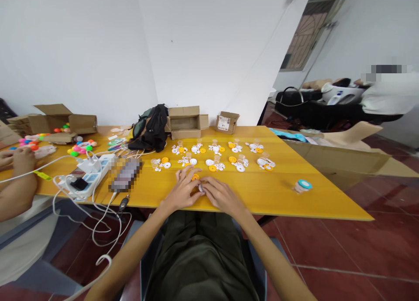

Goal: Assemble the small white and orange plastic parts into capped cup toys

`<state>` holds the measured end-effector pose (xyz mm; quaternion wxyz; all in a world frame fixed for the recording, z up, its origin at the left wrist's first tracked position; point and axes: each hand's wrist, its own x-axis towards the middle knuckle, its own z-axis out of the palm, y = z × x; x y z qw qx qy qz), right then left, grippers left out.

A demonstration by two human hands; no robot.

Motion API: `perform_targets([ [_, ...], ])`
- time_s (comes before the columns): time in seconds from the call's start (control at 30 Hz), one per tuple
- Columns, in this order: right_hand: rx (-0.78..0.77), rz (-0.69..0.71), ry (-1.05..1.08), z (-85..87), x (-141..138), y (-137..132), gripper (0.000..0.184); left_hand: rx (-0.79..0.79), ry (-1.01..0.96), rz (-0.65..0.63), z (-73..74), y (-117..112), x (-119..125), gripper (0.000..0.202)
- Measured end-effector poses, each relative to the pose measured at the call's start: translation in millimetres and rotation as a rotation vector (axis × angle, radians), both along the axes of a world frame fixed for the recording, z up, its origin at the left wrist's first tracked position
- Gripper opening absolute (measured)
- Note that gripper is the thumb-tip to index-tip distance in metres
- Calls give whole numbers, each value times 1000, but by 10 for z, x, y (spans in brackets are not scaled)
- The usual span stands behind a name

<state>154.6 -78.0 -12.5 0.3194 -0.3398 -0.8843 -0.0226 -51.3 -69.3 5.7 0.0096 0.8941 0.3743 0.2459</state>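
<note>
Both my hands rest on the yellow table (262, 196) near its front edge. My left hand (182, 189) and my right hand (220, 195) meet fingertip to fingertip, pinched round a small white part (201, 188). A small orange disc (195, 177) lies just beyond my left fingers. Past my hands, several little groups of white and orange plastic parts (214, 160) are laid out in two rows, with small clear cups among them.
A teal-lidded clear jar (302, 186) stands to the right. A black bag (151, 128) and open cardboard boxes (185, 122) line the wall. A white power strip (92, 169) with trailing cables sits at left, beside another person's hands (15, 160) and colourful toy parts (80, 148).
</note>
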Motion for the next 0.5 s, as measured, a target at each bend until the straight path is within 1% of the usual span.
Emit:
perform_targets([
  [0.2, 63, 12, 30, 9, 3, -1, 27, 27, 4, -1, -7, 1, -1, 20],
  [0.5, 73, 13, 33, 20, 1, -4, 28, 19, 8, 6, -3, -4, 5, 19],
])
